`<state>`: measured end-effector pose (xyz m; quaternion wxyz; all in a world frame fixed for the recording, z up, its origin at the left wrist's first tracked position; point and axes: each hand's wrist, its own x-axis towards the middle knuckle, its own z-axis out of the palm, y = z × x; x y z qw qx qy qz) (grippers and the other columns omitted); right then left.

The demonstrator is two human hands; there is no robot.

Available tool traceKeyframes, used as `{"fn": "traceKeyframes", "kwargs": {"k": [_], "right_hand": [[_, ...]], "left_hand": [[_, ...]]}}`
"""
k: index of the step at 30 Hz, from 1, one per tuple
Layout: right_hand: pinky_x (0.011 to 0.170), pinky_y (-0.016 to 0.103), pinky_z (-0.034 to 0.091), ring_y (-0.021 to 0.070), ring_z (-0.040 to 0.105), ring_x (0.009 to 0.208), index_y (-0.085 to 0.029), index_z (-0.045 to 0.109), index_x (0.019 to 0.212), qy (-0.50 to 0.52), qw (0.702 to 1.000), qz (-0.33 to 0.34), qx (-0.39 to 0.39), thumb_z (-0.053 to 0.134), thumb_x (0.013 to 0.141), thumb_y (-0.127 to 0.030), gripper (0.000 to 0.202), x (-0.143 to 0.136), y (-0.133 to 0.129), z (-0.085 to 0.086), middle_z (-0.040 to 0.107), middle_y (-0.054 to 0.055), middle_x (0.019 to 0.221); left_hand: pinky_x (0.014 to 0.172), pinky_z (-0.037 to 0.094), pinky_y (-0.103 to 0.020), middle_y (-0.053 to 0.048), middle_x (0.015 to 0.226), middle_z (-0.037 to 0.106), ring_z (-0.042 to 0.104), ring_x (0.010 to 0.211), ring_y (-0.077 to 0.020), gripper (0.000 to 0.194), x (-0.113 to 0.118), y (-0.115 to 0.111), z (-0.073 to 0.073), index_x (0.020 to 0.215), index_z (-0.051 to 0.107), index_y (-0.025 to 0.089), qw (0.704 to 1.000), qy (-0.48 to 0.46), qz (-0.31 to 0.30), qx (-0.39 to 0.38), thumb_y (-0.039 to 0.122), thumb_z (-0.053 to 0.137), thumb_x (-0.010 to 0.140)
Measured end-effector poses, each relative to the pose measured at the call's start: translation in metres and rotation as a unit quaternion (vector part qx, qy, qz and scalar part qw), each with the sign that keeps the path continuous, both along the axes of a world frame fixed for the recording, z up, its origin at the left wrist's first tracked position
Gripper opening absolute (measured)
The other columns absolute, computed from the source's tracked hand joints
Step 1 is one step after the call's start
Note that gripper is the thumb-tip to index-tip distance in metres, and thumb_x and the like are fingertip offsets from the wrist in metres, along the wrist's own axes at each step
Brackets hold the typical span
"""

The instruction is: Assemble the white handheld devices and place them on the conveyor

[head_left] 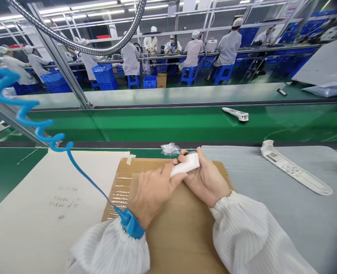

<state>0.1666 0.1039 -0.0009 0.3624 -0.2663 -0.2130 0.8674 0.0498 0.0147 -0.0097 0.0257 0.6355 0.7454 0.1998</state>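
Both hands meet over the cardboard in the middle, around a white plastic handheld device (187, 164) with a dark part at its far end. My left hand (154, 186) is closed on its near end and wears a blue wrist strap (132, 224) with a coiled cord. The fingers of my right hand (207, 179) wrap the other end from the right. Much of the device is hidden by the fingers, and the left hand is slightly blurred. Beneath lies a brown cardboard sheet (188, 236). A small heap of clear plastic (170, 149) sits just beyond the hands.
On the right, a long white plastic housing (296, 167) lies on a grey foam sheet (242, 167). Another white device (236, 114) rests on the green conveyor belt (157, 123). White paper (71, 190) covers the left side. A blue coiled cord (28, 102) hangs at left. People in white work beyond.
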Motion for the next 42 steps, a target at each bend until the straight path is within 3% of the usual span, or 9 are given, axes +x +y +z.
{"fn": "traceKeyframes", "kwargs": {"k": [5,11,19,23,26,28,32,39,42], "right_hand": [[0.099,0.033,0.052,0.0197,0.064,0.110,-0.021,0.069,0.101,0.023,0.993,0.067,0.089,0.064,0.094,-0.039,0.021,-0.016,-0.014,-0.009,0.072,0.005,0.104],[0.104,0.038,0.050,0.0226,0.065,0.111,-0.021,0.070,0.089,0.007,0.996,0.030,0.080,0.077,0.081,-0.032,0.015,-0.017,-0.025,-0.017,0.074,0.005,0.100],[0.090,0.031,0.056,0.0176,0.066,0.093,-0.020,0.072,0.092,0.015,0.993,0.074,0.086,0.068,0.089,-0.036,0.016,-0.005,-0.010,-0.013,0.070,0.001,0.090],[0.090,0.030,0.056,0.0156,0.066,0.088,-0.024,0.070,0.087,0.037,0.998,0.029,0.037,0.047,0.101,-0.044,0.033,0.001,0.002,-0.008,0.066,-0.001,0.083],[0.103,0.033,0.051,0.0165,0.067,0.101,-0.026,0.072,0.099,0.011,0.999,-0.005,0.048,0.037,0.104,-0.045,0.040,0.000,0.004,-0.008,0.073,0.001,0.101],[0.110,0.037,0.045,0.0192,0.064,0.115,-0.025,0.072,0.108,-0.002,0.995,0.009,0.098,0.040,0.103,-0.048,0.040,-0.001,0.003,-0.011,0.073,0.004,0.115],[0.113,0.041,0.042,0.0230,0.059,0.125,-0.024,0.072,0.113,-0.009,0.984,0.017,0.176,0.052,0.096,-0.056,0.041,-0.004,0.000,-0.018,0.071,0.006,0.124],[0.093,0.032,0.054,0.0177,0.068,0.100,-0.024,0.071,0.113,-0.066,0.986,-0.007,0.153,0.061,0.093,-0.053,0.037,-0.003,0.003,-0.025,0.073,0.006,0.121],[0.078,0.027,0.056,0.0135,0.066,0.081,-0.022,0.071,0.107,-0.099,0.990,-0.033,0.099,0.073,0.087,-0.039,0.026,-0.003,0.007,-0.030,0.075,0.006,0.111]], "left_hand": [[0.098,0.051,-0.037,-0.004,0.129,0.067,0.062,0.118,-0.0213,0.036,-0.010,-0.001,0.000,0.132,0.052,0.025,0.980,-0.117,0.027,0.159,0.041,0.052,0.100],[0.094,0.052,-0.040,-0.010,0.118,0.070,0.064,0.108,-0.0240,0.027,0.004,0.000,0.008,0.121,0.060,0.016,0.975,-0.058,-0.044,0.208,0.030,0.048,0.102],[0.106,0.046,-0.036,-0.003,0.132,0.065,0.060,0.120,-0.0204,0.043,-0.007,-0.001,0.006,0.136,0.054,0.027,0.972,-0.135,-0.097,0.169,0.036,0.063,0.095],[0.093,0.051,-0.034,-0.002,0.122,0.070,0.065,0.110,-0.0226,0.040,-0.017,0.001,-0.001,0.130,0.059,0.029,0.971,-0.217,-0.053,0.091,0.043,0.063,0.093],[0.059,0.047,-0.026,-0.003,0.073,0.070,0.065,0.065,-0.0166,0.048,-0.019,0.006,0.000,0.083,0.068,0.019,0.928,-0.373,0.022,-0.002,0.054,0.040,0.100],[0.040,0.030,-0.024,0.000,0.048,0.052,0.043,0.037,-0.0102,0.063,-0.020,0.009,0.003,0.061,0.054,0.019,0.860,-0.503,0.059,-0.071,0.061,0.028,0.100],[0.034,0.014,-0.022,0.003,0.049,0.052,0.026,0.029,-0.0049,0.051,-0.022,0.010,0.010,0.070,0.048,0.019,0.759,-0.637,0.086,-0.103,0.059,0.036,0.098],[0.040,0.019,-0.016,0.004,0.065,0.059,0.032,0.039,-0.0028,0.033,-0.035,0.008,0.017,0.112,0.050,0.021,0.713,-0.701,-0.001,-0.021,0.048,0.056,0.094],[0.045,0.030,-0.017,0.001,0.077,0.063,0.046,0.048,-0.0058,0.031,-0.066,0.016,0.010,0.118,0.046,0.023,0.762,-0.633,0.073,0.118,0.037,0.056,0.092]]}}
